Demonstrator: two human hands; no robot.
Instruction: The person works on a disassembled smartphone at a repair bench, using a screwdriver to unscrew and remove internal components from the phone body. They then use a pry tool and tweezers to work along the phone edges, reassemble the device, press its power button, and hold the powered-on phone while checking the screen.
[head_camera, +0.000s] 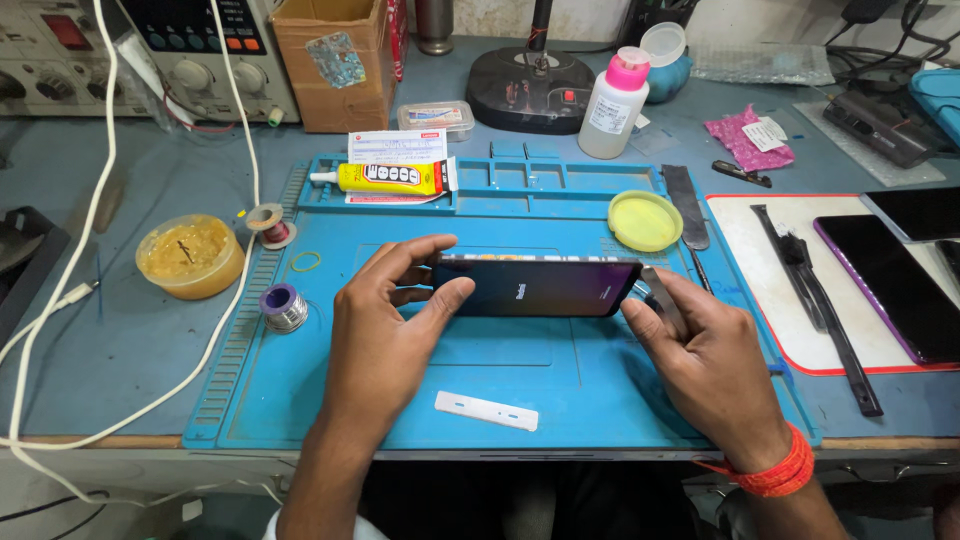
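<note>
At the left edge of the counter (90, 360), one white cable (100, 130) loops down from two grey bench instruments (130, 50) at the far left corner. Near it sits one round yellow tub (190, 257) of amber paste, glossy and translucent. Two small wire spools lie beside the mat's ridged left border: a reddish one (270, 224) and a silvery one (284, 306). One cardboard box (330, 60) stands at the far edge.

One blue rubbery mat (560, 390) with moulded compartments covers the middle of the counter. In its far tray lies one yellow glue tube (385, 178) with a white nozzle. One flat white plastic strip (486, 411) rests near the mat's near edge.

The left hand (385, 335) grips the left end of one dark, glassy smartphone (540, 287), held on edge above the mat's centre; its fingers (445, 298) are clamped on the phone, thumb on the screen side. The right hand (705, 360) holds the phone's right end, fingers closed on it together with a thin metal tool (665, 300). One orange thread band (775, 470) wraps that wrist.

Beyond sit one round yellow lid (645, 221), one white bottle with a pink cap (612, 104), and one black lamp base (530, 88). By the right edge, one white pad (770, 290) with a red border carries one black brush-like tool (815, 305) and one purple-edged phone (895, 285).
</note>
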